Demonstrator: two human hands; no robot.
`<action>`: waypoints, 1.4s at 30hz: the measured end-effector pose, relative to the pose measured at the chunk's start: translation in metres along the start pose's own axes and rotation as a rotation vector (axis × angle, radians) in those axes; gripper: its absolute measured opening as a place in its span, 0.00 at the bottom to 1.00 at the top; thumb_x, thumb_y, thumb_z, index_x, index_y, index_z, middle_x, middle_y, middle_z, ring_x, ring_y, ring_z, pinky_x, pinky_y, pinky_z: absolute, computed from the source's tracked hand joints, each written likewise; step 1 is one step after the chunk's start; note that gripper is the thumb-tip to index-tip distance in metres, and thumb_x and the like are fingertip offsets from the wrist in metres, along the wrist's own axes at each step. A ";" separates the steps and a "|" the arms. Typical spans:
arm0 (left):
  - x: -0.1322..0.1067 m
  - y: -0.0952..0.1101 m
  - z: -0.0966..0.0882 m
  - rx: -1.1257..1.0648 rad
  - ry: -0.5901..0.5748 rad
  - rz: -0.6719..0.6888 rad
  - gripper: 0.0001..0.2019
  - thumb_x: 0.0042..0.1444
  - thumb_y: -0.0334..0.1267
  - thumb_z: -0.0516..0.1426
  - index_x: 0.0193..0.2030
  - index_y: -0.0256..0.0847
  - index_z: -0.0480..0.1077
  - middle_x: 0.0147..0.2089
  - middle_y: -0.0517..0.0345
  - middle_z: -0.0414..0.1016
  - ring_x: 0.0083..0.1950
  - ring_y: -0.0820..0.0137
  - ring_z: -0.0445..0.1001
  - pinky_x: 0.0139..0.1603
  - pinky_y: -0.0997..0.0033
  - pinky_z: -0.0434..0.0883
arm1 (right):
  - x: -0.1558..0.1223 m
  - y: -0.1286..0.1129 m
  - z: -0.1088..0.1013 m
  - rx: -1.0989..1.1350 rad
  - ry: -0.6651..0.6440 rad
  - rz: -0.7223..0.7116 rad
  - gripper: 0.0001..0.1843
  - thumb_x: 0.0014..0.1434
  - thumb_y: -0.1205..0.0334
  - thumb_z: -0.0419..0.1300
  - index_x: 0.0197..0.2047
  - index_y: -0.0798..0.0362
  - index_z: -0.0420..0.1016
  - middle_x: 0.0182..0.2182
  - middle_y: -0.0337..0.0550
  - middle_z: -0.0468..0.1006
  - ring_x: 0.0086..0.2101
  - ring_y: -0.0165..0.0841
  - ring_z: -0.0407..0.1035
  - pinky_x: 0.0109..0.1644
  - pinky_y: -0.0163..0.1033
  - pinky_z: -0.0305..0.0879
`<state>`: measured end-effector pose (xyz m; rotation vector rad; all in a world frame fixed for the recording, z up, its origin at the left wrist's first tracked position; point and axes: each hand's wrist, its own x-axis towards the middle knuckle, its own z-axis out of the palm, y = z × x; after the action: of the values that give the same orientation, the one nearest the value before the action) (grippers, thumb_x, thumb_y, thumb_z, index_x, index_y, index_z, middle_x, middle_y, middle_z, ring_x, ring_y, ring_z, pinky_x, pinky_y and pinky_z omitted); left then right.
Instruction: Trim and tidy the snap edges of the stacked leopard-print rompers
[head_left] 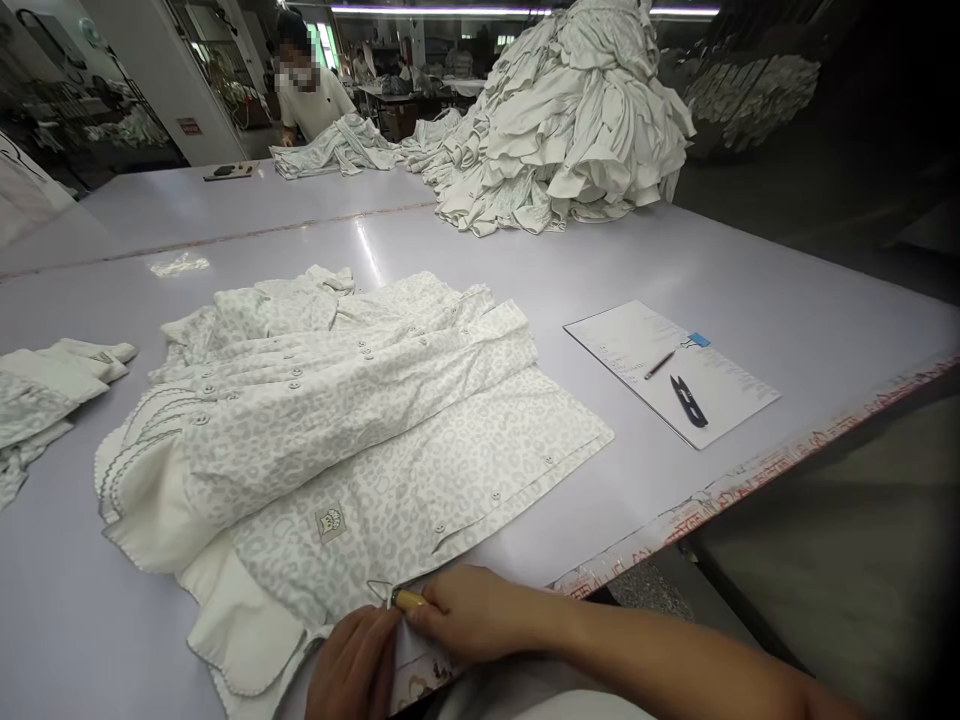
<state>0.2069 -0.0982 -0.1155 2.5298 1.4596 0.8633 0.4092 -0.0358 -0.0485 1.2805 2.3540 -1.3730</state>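
A pale garment (420, 490) with a grey leopard print, buttons and a small bear patch (330, 522) lies flat in front of me, overlapping a stack of similar garments (315, 420). My right hand (469, 610) grips the yellow handle of a button hook (409, 600), whose bent wire loop lies over the garment's near edge. Close beside the loop, my left hand (352, 665) has its fingers closed on that edge. Its fingertips are partly hidden, as is the spot where the wire meets the cloth.
On the right lie a clipboard with papers (622, 350), a blue binder clip (698, 340), a pen (660, 365) and black thread snips (688, 402). A tall garment heap (570, 120) stands at the back. More garments (52, 395) lie left. A person (315, 100) stands across the table.
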 end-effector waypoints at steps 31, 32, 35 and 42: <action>0.094 0.035 0.037 -0.127 -0.158 -0.249 0.12 0.59 0.42 0.47 0.45 0.43 0.67 0.47 0.54 0.70 0.48 0.65 0.68 0.47 0.64 0.68 | -0.067 0.067 -0.005 0.279 0.432 0.028 0.16 0.62 0.51 0.43 0.43 0.52 0.63 0.29 0.38 0.70 0.30 0.31 0.65 0.32 0.33 0.54; 0.096 0.036 0.037 -0.225 -0.206 -0.344 0.12 0.59 0.42 0.47 0.44 0.43 0.67 0.46 0.55 0.71 0.47 0.66 0.69 0.46 0.65 0.69 | -0.068 0.068 -0.005 0.245 0.406 0.028 0.16 0.62 0.51 0.43 0.41 0.52 0.63 0.28 0.38 0.70 0.29 0.30 0.64 0.31 0.33 0.53; 0.101 0.036 0.032 -0.454 -0.323 -0.593 0.16 0.58 0.48 0.48 0.46 0.44 0.67 0.45 0.57 0.72 0.44 0.68 0.71 0.44 0.68 0.69 | -0.069 0.066 -0.005 0.164 0.342 0.046 0.17 0.62 0.50 0.42 0.39 0.53 0.65 0.27 0.38 0.71 0.27 0.30 0.64 0.29 0.33 0.52; 0.099 0.034 0.032 -0.605 -0.319 -0.681 0.19 0.56 0.51 0.50 0.50 0.45 0.68 0.53 0.58 0.68 0.55 0.67 0.65 0.57 0.65 0.63 | -0.063 0.052 -0.009 0.000 0.300 0.141 0.21 0.63 0.50 0.39 0.42 0.53 0.67 0.32 0.46 0.75 0.30 0.36 0.67 0.30 0.37 0.51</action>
<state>0.2876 -0.0294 -0.0887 1.5027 1.4982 0.6104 0.4892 -0.0551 -0.0468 1.7221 2.3852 -1.2126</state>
